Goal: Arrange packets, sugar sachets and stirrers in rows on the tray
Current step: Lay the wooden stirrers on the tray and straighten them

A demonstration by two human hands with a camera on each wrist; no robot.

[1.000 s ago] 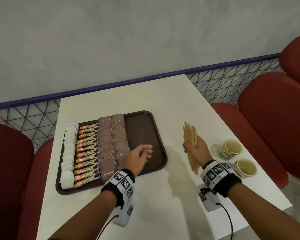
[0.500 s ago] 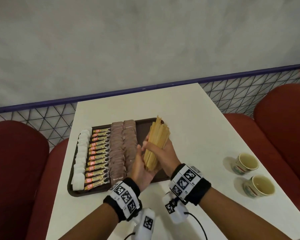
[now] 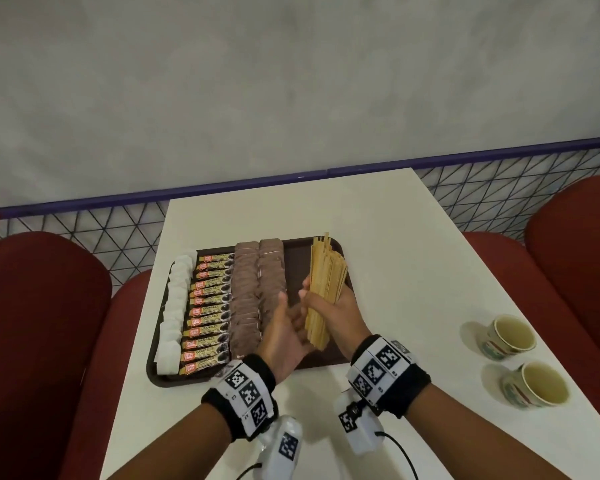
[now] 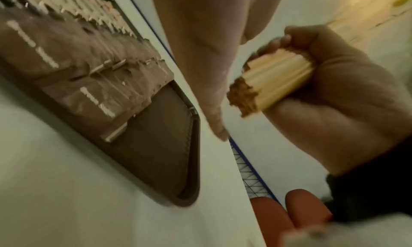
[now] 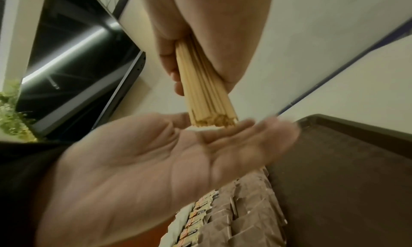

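Head view shows your right hand (image 3: 340, 306) gripping a bundle of pale wooden stirrers (image 3: 324, 289), held upright over the bare right strip of the dark brown plastic tray (image 3: 329, 245). Your left hand (image 3: 284, 336) lies flat and empty, palm up, under the bundle's lower ends. Left of that hand, two rows of brown paper sugar sachets (image 3: 257, 292) reach the tray's near rim. Right of your right hand, bare white table (image 3: 395, 271) extends to two paper cups (image 3: 510, 336).
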